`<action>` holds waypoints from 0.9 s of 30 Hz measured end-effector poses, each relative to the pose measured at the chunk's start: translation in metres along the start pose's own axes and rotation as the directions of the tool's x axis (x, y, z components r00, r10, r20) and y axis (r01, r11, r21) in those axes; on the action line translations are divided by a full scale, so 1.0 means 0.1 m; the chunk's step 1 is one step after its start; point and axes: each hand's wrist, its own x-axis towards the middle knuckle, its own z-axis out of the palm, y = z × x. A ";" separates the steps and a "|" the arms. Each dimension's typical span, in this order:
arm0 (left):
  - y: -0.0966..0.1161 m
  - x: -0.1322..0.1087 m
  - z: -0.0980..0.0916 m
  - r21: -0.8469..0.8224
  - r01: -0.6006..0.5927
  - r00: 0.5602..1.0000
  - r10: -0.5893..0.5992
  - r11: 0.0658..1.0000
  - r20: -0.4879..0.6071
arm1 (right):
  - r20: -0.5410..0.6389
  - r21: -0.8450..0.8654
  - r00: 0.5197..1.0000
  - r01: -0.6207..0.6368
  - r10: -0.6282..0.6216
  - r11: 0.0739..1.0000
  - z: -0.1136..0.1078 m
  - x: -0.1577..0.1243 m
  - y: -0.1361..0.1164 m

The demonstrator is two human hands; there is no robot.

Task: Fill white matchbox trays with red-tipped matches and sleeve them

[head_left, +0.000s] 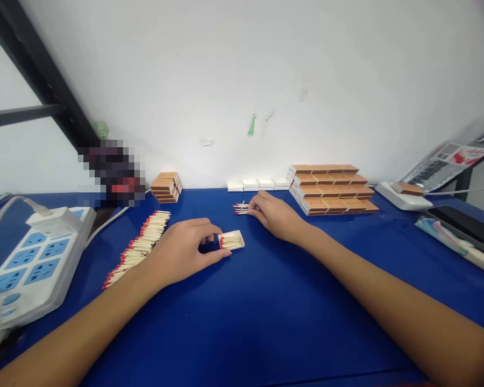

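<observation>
Left hand [184,248] holds matchbox tray [241,239], narrow grip; likely light, crushable, take long sides. Right hand [275,214] pinches matches [240,209].

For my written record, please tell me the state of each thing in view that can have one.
Match tray: open, matches inside
Left hand: gripping the match tray
Right hand: touching loose matches
Loose matches: red-tipped, unburnt
Match row: spread slantwise, unburnt
Left brown matchboxes: stacked
Right brown matchboxes: stacked
White boxes: lined up
Power strip: plug inserted
</observation>
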 end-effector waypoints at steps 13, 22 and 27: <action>0.01 0.01 -0.01 0.018 0.039 0.999 -0.038 0.999 -0.033 | 0.015 -0.067 0.974 0.228 -0.228 0.971 -0.09 -0.26 -0.54; 0.01 0.01 -0.01 0.011 0.027 0.999 -0.027 1.000 -0.025 | -0.031 0.179 0.987 0.162 -0.159 0.970 -0.11 -0.25 -0.50; 0.01 -0.01 0.01 -0.011 -0.043 0.999 0.043 0.999 -0.011 | -0.028 0.351 0.988 0.149 -0.149 0.925 -0.03 -0.20 -0.43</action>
